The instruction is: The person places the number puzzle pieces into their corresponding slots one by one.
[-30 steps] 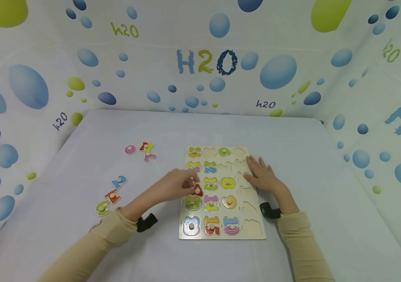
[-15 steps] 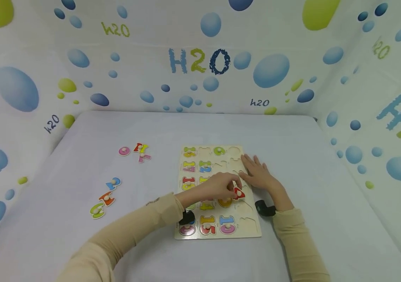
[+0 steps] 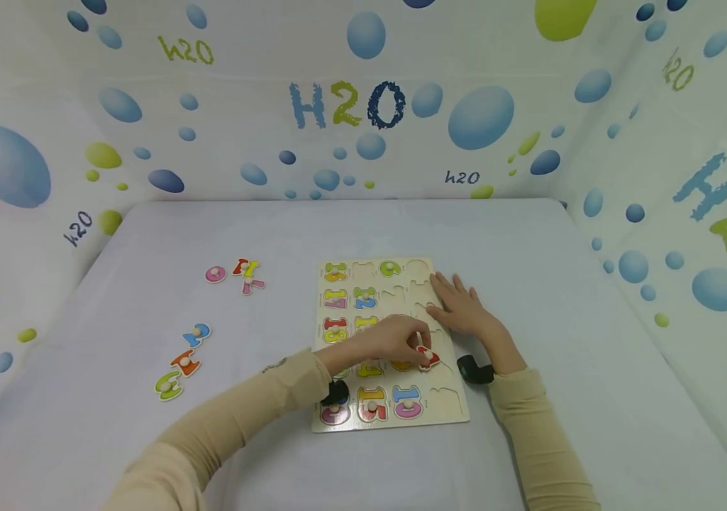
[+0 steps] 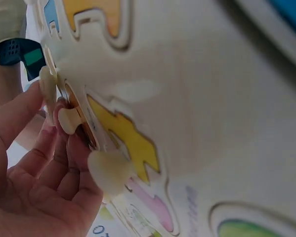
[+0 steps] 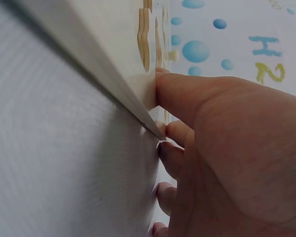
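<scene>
My left hand (image 3: 395, 339) pinches a red number piece (image 3: 427, 358) between thumb and fingers, low over the right-hand column of the wooden number puzzle board (image 3: 459, 411). Whether the piece touches the board I cannot tell. In the left wrist view, the hand (image 4: 49, 182) is close beside pieces with round knobs, among them a yellow piece (image 4: 130, 136). My right hand (image 3: 465, 312) rests with spread fingers on the board's right edge. The right wrist view shows that hand's thumb (image 5: 180, 94) on top of the board and other fingers along its edge.
Left of the board lie loose pieces: a pink ring-shaped one (image 3: 215, 275), a red and yellow cluster (image 3: 245, 267) with a pink piece (image 3: 251, 285), a blue one (image 3: 197, 334), an orange one (image 3: 186, 363) and a green one (image 3: 168, 386). White cloth (image 3: 261, 454) covers the table.
My left hand has carried the red piece rightward across the board, from the left columns to the right-hand column. My right hand stays on the board's edge. The head view has shifted slightly.
</scene>
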The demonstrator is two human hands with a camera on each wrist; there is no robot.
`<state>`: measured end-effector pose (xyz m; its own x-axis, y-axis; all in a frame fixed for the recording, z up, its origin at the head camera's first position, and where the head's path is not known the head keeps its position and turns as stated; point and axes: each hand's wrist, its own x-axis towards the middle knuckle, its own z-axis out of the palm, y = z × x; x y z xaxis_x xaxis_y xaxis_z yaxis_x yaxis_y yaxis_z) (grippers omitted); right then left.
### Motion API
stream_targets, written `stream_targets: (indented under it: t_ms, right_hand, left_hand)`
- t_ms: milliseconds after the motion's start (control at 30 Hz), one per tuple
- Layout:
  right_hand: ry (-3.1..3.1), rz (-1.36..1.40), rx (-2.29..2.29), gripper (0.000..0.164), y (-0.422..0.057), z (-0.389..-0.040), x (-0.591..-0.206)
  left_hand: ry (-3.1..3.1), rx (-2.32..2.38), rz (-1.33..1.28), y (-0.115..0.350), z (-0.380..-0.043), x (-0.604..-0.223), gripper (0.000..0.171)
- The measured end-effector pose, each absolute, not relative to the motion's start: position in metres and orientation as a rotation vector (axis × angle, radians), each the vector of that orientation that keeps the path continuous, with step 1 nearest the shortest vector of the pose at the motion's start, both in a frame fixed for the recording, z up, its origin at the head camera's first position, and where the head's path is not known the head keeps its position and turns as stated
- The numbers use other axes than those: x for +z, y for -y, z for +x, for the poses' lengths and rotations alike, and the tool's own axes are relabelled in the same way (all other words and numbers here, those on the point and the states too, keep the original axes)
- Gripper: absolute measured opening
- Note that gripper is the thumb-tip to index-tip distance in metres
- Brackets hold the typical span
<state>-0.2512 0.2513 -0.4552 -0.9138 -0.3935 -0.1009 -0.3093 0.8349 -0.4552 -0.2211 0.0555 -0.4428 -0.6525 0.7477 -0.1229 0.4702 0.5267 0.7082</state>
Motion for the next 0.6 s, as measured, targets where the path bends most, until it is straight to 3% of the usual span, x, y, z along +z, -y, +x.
stream_targets:
  t_ms: [600]
  right_hand:
    - [-2.796,-0.553,-0.672,0.067,-0.251,-0.251,-0.453]
  left_hand:
    - [-2.561,0.577,1.285,-0.077,-0.198,-0.430,0.011]
